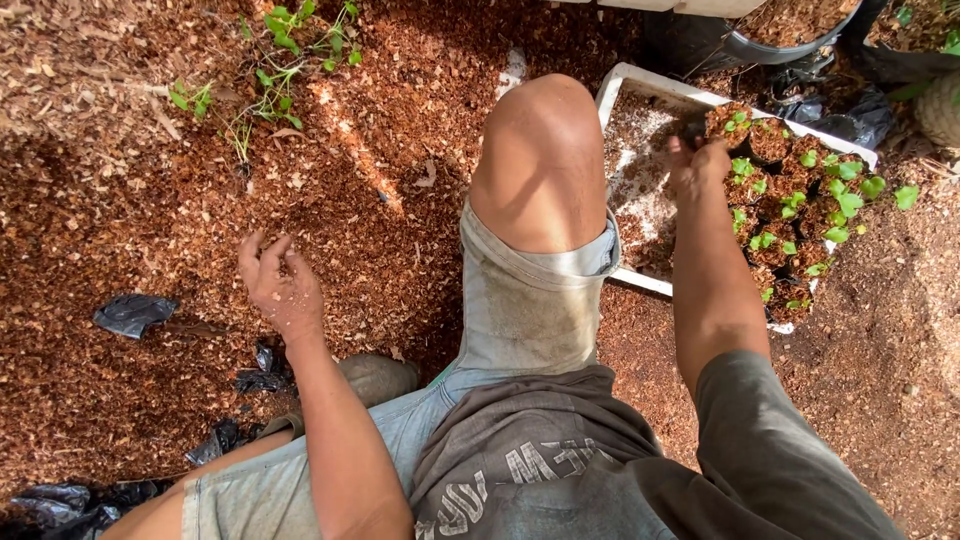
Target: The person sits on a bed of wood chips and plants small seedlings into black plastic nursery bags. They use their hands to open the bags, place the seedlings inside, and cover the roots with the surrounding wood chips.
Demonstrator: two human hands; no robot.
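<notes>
My right hand reaches into the white tray and closes on a small black seedling bag at the near edge of the cluster; how firm the grip is I cannot tell. The tray lies flat on the reddish mulch beside my raised knee, its left half bare and dusted with pale grit. Its right half is packed with seedling bags, upright, touching one another, each filled with brown soil and carrying a few round bright green leaves. My left hand hovers over loose mulch, fingers spread, palm down, empty.
</notes>
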